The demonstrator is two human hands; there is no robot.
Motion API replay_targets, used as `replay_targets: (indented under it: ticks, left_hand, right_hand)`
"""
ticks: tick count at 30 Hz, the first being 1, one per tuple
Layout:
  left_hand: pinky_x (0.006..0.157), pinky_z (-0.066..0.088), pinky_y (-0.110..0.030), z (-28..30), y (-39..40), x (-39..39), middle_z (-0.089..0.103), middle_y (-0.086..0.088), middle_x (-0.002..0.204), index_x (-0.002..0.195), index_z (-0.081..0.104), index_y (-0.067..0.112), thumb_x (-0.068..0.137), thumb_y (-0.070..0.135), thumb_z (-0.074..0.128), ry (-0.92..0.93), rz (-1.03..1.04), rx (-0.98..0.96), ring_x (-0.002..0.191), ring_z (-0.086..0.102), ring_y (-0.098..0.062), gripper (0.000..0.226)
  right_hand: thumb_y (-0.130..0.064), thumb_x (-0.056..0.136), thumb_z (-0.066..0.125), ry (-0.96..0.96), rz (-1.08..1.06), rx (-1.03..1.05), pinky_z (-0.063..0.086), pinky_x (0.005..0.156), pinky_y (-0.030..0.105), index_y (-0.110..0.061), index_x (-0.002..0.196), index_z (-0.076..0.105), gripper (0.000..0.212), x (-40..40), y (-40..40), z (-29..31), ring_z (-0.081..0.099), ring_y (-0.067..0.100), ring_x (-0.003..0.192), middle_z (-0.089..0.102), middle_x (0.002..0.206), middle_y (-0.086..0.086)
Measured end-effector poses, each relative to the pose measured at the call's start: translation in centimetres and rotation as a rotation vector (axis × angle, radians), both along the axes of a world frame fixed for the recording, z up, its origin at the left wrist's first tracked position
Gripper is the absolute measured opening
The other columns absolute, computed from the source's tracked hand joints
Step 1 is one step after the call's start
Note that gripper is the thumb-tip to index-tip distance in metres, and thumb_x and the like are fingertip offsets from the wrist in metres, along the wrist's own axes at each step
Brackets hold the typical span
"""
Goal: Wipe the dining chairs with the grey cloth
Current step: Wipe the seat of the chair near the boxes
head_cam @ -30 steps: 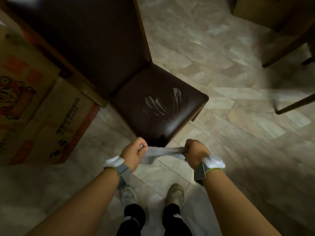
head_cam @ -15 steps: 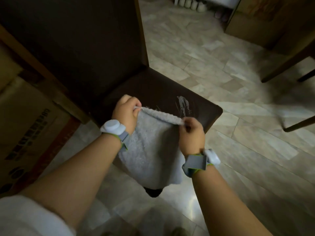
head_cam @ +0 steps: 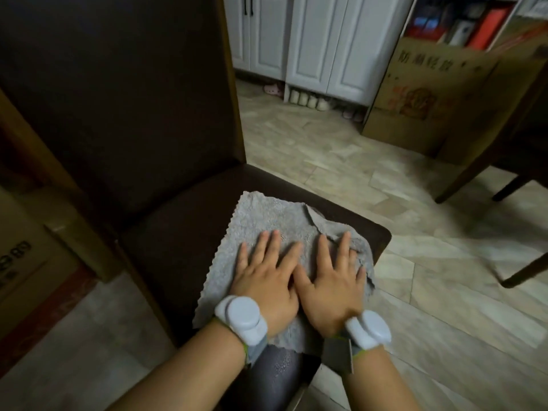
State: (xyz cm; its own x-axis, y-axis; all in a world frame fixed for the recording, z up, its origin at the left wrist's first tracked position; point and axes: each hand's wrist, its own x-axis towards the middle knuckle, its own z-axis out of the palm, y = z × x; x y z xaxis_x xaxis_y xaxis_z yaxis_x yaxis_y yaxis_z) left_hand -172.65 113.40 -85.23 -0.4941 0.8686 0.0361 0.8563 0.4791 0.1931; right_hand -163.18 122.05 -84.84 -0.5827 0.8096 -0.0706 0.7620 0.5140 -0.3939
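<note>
grey cloth [head_cam: 267, 226] lies spread on dark chair seat [head_cam: 178, 247]. left hand [head_cam: 268, 277] and right hand [head_cam: 332, 283] press it flat, fingers straight, thumbs touching.

grey cloth [head_cam: 267, 223] spread flat, dark chair seat [head_cam: 166, 250]

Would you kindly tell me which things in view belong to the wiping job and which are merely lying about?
Part of the job: grey cloth spread on the dark chair seat; left hand and right hand pressing flat on it.

Lying about: cardboard box, white cabinet, slippers, second chair.
</note>
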Motion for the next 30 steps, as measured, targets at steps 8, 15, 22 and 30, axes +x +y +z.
replay_targets:
  ticks: [8, 15, 22, 30]
  left_hand:
    - [0.117, -0.007, -0.052, 0.4, 5.8, -3.4, -0.014, 0.0, 0.161, 0.149, -0.005, 0.041, 0.091, 0.042, 0.029, -0.004, -0.079, -0.098, 0.146, -0.018, -0.021, 0.067]
    - [0.116, -0.007, -0.055, 1.0, 12.3, -4.0, -0.011, 0.001, 0.161, 0.149, 0.001, 0.045, 0.094, 0.05, 0.022, 0.002, -0.175, -0.162, 0.147, -0.012, -0.024, 0.059]
    - [0.114, -0.007, -0.06, 1.1, 17.0, -3.5, -0.008, 0.008, 0.161, 0.15, 0.01, 0.04, 0.096, 0.042, 0.019, 0.099, -0.328, -0.173, 0.148, -0.011, -0.017, 0.054]
    - [0.115, -0.005, -0.059, 0.5, 15.0, -3.0, 0.003, 0.008, 0.162, 0.15, 0.009, 0.041, 0.094, 0.046, 0.024, 0.065, -0.326, -0.155, 0.148, -0.001, -0.015, 0.058]
  right_hand:
    - [-0.071, 0.081, 0.028, -0.034, -0.064, 0.048, -0.005, 0.118, 0.052, -0.036, 0.153, 0.011, 0.082, -2.7, 5.8, 0.1, -0.01, 0.028, 0.148, -0.021, 0.16, 0.003]
    - [-0.054, 0.093, 0.034, 0.115, -0.215, 0.017, 0.007, 0.119, 0.049, -0.03, 0.149, 0.03, 0.06, -2.1, 10.6, -0.4, 0.004, 0.031, 0.148, -0.004, 0.162, 0.008]
    - [-0.042, 0.091, 0.052, 0.419, -0.363, 0.07, 0.033, 0.109, 0.045, -0.021, 0.138, 0.046, 0.052, -1.8, 14.0, -2.3, 0.031, 0.037, 0.137, 0.005, 0.16, 0.009]
    - [-0.037, 0.096, 0.051, 0.416, -0.395, -0.04, 0.031, 0.105, 0.036, -0.005, 0.126, 0.047, 0.044, -0.6, 10.7, -0.8, 0.026, 0.037, 0.14, -0.011, 0.16, 0.018]
